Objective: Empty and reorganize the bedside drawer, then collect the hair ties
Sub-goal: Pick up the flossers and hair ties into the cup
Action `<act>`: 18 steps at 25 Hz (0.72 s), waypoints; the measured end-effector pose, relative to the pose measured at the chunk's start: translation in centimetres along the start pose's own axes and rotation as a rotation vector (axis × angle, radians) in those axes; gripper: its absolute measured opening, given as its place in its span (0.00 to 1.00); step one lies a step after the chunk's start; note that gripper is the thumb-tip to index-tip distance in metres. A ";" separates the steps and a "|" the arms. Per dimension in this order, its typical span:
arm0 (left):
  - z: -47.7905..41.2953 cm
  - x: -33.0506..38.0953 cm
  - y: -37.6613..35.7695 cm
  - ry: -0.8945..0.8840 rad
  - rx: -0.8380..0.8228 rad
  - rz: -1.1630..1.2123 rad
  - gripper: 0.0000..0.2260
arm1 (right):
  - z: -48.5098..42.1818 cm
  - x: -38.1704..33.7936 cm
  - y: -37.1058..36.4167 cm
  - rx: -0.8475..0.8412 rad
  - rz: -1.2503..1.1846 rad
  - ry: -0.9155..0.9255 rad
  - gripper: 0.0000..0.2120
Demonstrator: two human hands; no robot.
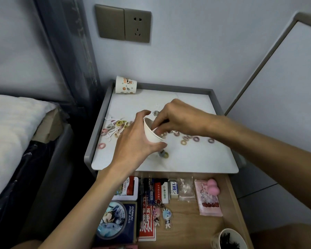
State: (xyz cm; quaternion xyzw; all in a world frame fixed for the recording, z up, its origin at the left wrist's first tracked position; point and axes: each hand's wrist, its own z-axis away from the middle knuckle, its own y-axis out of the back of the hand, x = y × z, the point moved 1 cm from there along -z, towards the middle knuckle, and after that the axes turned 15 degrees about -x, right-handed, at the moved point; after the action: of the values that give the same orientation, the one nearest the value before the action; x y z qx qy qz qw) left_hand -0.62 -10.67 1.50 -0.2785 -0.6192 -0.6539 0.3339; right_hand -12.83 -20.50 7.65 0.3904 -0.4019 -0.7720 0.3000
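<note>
Over the middle of the tabletop (196, 159), the left hand (133, 141) wraps its fingers around a tilted paper cup (152, 132), while the right hand (176, 117) dips pinched fingertips into its mouth, apparently dropping something in; what they hold is hidden. Hair ties (115, 125) lie scattered left and right of the cup. They look light, soft and stretchy, best pinched singly or swept together. The thin cup would crush under a hard squeeze.

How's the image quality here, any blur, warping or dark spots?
Head view: dim, bluish light; wide-angle bending bows the wall panel and bed edge; the hair ties look soft; the drawer prints stay readable; corners darken; no glare.
</note>
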 end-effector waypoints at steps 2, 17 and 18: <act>0.0 0.1 0.0 -0.020 0.005 0.018 0.40 | -0.8 -0.7 -0.7 -0.030 0.014 0.050 0.08; -0.1 -0.2 1.5 0.014 0.091 0.092 0.40 | -3.6 14.4 -5.2 0.235 -0.185 -0.684 0.10; -0.1 -0.1 1.5 0.017 0.085 0.094 0.40 | -3.9 14.5 -5.4 0.242 -0.179 -0.677 0.08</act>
State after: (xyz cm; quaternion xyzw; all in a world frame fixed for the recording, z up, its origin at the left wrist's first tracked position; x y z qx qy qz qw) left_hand 0.62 -10.80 2.29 -0.2871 -0.6299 -0.6130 0.3809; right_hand -17.77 -30.59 -3.66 0.1790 -0.5308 -0.8277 0.0329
